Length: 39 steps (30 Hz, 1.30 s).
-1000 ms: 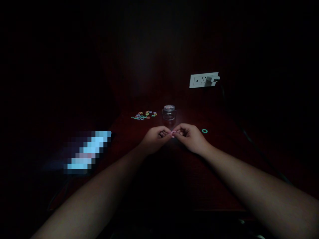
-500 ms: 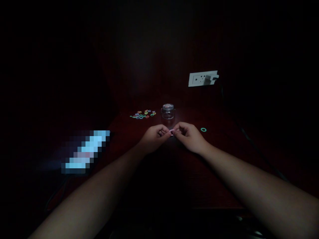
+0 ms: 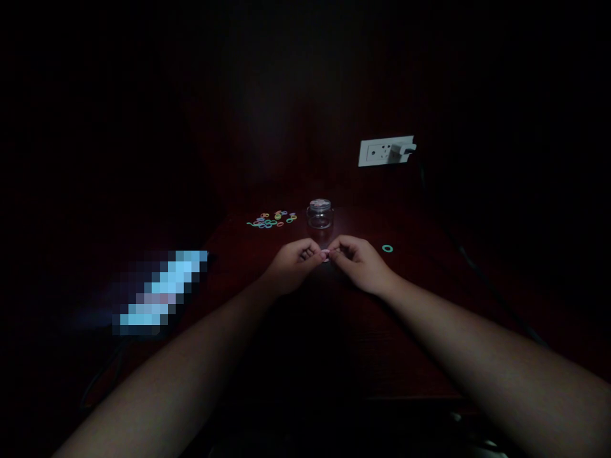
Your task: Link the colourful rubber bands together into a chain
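Note:
Between the fingertips of both hands is a small pink hair tie (image 3: 325,256), a ring partly covered by the fingers. My left hand (image 3: 298,264) pinches its left side, and my right hand (image 3: 360,262) pinches the right side. Just behind the hands stands a clear lidded jar (image 3: 319,219), upright, its base partly hidden by them. To the right of my right hand a green hair tie (image 3: 387,249) lies flat on the dark red table (image 3: 401,356). Several colourful hair ties (image 3: 270,222) lie scattered to the left of the jar.
A lit phone-like screen (image 3: 165,289), blurred into blocks, is at the left beside my left forearm, with a cable below it. On the back wall a white socket plate (image 3: 377,152) holds a plug (image 3: 405,149). A dark cable (image 3: 470,261) runs along the right side.
The whole view has shifted slightly. Both hands keep their pinch on the pink hair tie, and a little more of its ring shows between the fingertips.

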Motion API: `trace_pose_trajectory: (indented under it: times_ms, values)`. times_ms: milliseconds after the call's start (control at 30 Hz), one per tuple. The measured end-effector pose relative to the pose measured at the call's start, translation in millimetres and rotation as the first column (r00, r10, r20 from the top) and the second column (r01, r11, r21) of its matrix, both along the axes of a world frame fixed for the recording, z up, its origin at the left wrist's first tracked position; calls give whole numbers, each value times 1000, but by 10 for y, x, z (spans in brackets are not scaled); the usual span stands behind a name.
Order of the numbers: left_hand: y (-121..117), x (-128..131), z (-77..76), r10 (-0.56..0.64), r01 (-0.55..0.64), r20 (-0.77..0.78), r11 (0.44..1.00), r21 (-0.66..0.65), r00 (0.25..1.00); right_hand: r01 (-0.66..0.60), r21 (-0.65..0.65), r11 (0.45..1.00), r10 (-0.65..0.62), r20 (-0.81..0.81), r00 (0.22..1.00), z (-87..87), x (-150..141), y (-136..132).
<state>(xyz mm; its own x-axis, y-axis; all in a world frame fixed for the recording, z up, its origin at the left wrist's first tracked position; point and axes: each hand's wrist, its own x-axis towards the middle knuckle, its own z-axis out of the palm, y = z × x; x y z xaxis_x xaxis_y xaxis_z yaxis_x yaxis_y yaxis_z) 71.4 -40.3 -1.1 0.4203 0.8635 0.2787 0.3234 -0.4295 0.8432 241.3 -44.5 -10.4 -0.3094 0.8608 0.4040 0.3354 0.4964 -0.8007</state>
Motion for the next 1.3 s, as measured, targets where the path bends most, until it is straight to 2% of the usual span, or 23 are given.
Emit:
trace_pose_trajectory:
  times_ms: [267,400,533,1300]
  values:
    - [42,-18,-36,-23,24,-5,999,34,1000,-51,-18,999,50,-71,996,-18,-14,10]
    - [51,-19,-41,9,-9,4,999,43,1000,-87,-31,996,82,-127,988,-36,-21,9]
    - [50,-13,-24,40,-41,22,999,32,999,-122,-33,992,118,-106,987,-33,-22,-2]
    - [40,-9,-37,42,-41,-22,999,25,999,-80,-32,996,77,-91,993,-24,-19,7]
